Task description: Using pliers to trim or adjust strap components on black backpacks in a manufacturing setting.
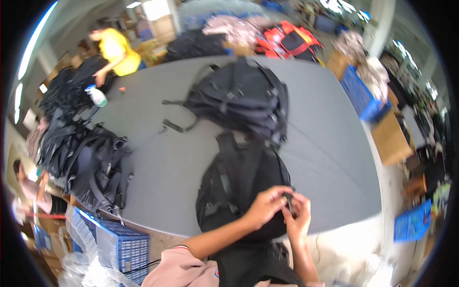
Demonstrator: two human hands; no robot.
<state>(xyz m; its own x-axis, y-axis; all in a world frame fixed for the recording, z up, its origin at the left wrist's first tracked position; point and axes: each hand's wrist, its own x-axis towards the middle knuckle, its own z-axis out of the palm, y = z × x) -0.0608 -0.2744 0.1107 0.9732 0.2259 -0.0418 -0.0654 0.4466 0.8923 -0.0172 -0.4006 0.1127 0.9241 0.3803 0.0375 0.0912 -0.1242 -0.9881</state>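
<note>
A black backpack [239,177] lies at the near edge of the grey table [334,191], its straps facing up. Over its lower right side my two hands meet. My left hand [265,206] and my right hand [299,213] are both closed, pinching a small black strap piece [289,203] between their fingertips. Fingers cover most of this piece, so whether it carries a buckle is unclear. A second, bulkier black backpack [239,95] rests just beyond the first, with loose straps trailing to its left.
Black backpacks [91,162] are heaped along the table's left side. A person in yellow [114,51] stands at the far left, one hand near a white bottle [97,95]. Blue crates [129,251] stand below left, another blue crate [412,221] at right, beside cardboard boxes [392,138].
</note>
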